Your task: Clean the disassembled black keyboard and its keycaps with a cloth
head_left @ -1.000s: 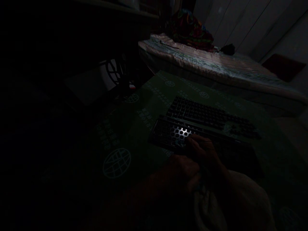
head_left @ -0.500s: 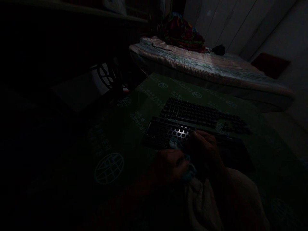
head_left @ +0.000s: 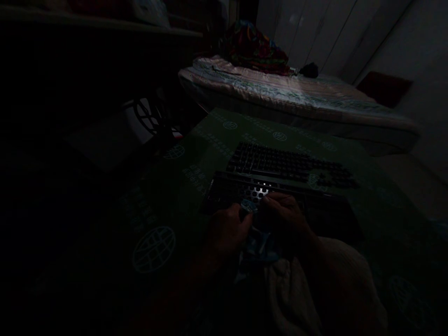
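Note:
A crumpled light-blue cloth (head_left: 261, 246) hangs between my hands; the dimness hides its full shape. My left hand (head_left: 229, 226) is closed, with the cloth's upper end (head_left: 249, 206) at its thumb and fingertips. Close by on the right, my right hand (head_left: 285, 212) pinches at the cloth's other side, its fingertips partly hidden in shadow. Beneath and beyond both hands lies a black keyboard base (head_left: 327, 215), with a brightly lit patch of bare key holes (head_left: 261, 191) just past my fingertips. Behind it, rows of loose black keycaps (head_left: 276, 161) lie spread out.
Everything rests on a green printed sheet (head_left: 159, 249). A pale cloth (head_left: 292, 294) lies under my right forearm. Past the far edge stands a bed (head_left: 297, 93) with a red patterned bundle (head_left: 255, 49). A fan-like round frame (head_left: 149, 116) is at left.
My left hand has moved left and slightly up, and turned so its thumb side shows. The blue cloth has spread out lower between the hands. The view has shifted slightly.

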Tool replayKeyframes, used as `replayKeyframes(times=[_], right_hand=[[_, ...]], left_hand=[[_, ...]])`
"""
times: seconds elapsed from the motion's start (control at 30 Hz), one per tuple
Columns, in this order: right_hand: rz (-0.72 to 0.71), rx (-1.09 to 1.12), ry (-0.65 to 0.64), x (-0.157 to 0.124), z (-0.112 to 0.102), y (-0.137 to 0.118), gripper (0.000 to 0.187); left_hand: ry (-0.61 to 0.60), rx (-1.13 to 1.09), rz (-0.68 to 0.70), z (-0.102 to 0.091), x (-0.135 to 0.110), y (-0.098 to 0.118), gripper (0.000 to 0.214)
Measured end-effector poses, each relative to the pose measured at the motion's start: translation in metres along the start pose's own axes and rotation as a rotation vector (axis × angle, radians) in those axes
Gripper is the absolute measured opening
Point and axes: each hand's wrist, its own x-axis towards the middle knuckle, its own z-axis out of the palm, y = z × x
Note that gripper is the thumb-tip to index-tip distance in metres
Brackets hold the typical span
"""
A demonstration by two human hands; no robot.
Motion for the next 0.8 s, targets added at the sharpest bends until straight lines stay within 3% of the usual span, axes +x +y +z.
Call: replayKeyframes(times=[0.43,0.63,0.8], right_hand=[[-0.057,0.028,-0.009,0.001,0.004,0.001,0.03],[-0.076,0.228,0.118,0.0,-0.001,-0.004,0.027],[-0.084,0.273,0.079,-0.001,0.002,-0.009,0.028]], left_hand=[[-0.028,-0.467,-0.117,0.006,0.007,-0.001,0.012],[0.167,-0.482,-0.002,-0.004,0.009,-0.004,0.02],[0.253,-0.493,0.022,-0.014,0.009,-0.005,0.021]])
